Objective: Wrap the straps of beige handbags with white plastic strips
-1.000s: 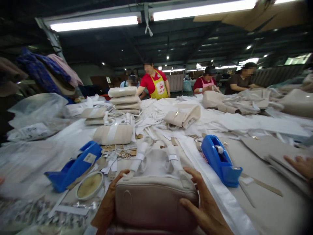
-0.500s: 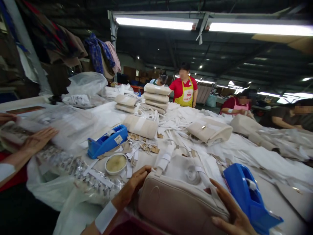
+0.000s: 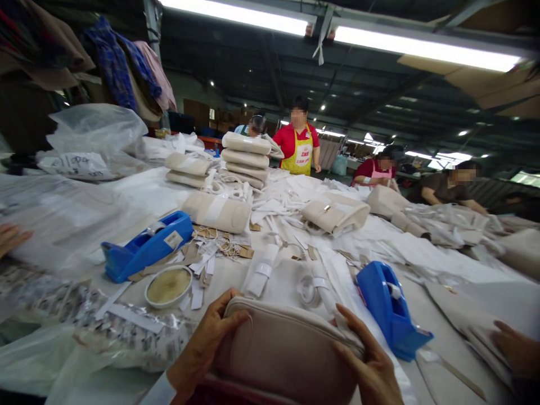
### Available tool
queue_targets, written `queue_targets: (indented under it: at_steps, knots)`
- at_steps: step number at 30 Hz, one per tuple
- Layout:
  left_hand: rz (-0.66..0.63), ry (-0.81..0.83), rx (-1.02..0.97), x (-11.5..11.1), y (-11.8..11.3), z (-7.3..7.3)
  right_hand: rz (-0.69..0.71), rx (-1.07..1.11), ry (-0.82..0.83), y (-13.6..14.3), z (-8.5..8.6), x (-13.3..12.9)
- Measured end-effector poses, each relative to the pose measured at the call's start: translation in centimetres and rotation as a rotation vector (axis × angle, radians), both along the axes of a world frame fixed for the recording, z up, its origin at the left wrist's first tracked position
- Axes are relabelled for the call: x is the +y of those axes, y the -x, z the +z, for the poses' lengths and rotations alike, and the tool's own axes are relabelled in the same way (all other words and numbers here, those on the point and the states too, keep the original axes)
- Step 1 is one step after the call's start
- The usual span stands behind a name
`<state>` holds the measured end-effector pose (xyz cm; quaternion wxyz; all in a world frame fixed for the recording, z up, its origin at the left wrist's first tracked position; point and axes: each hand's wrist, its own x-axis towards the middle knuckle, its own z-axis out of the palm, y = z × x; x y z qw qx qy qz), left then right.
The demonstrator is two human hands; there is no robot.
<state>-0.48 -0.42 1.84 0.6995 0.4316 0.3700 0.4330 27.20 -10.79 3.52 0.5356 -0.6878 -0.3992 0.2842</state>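
Observation:
A beige bag (image 3: 287,349) is at the bottom centre, its zipped edge facing away from me. My left hand (image 3: 208,337) grips its left upper corner, thumb on the near face and fingers behind. My right hand (image 3: 367,354) clasps the right upper corner in the same way. Two straps wrapped in white bands (image 3: 262,270) extend beyond the bag, beside a coiled white strip (image 3: 307,289). Both wrapped straps lie on the table.
Blue tape dispensers (image 3: 147,244) (image 3: 392,312) stand left and right. A round tub (image 3: 169,286) sits near paper tags. Folded bags (image 3: 247,157) are stacked further back. Other people's hands (image 3: 12,239) (image 3: 514,346) are at both sides. A person in a yellow apron (image 3: 298,149) stands behind.
The view has turned right. My left thumb now lies over the bag's near face, and the bag sits lower and nearer me. Another person's hand has appeared at the right.

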Motion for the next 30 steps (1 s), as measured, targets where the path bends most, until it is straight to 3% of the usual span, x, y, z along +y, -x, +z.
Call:
queue_targets:
  at_steps: [5, 13, 21, 25, 28, 30]
  knots:
    - [0.068, -0.019, 0.100, 0.6, -0.3, -0.8, -0.146, -0.102, 0.071, 0.3, -1.4, 0.2]
    - [0.122, -0.012, 0.231, 1.3, -0.7, -2.4, -0.146, -0.093, 0.054, 0.7, -2.3, 1.8]
    - [0.272, -0.031, 0.466, 1.7, -1.4, -2.3, -0.207, -0.047, 0.200, 0.0, -4.0, 3.3]
    - [0.224, -0.005, 0.482, 1.7, -1.9, -2.2, -0.162, -0.012, 0.250, 0.0, -4.1, 4.2]
    - [0.221, -0.109, 0.631, 1.5, -2.1, -2.4, -0.149, -0.022, 0.236, 0.4, -3.7, 4.7]
    - [0.275, -0.284, 0.834, 1.3, -2.3, -2.8, -0.148, -0.051, 0.207, 0.8, -3.4, 4.8]
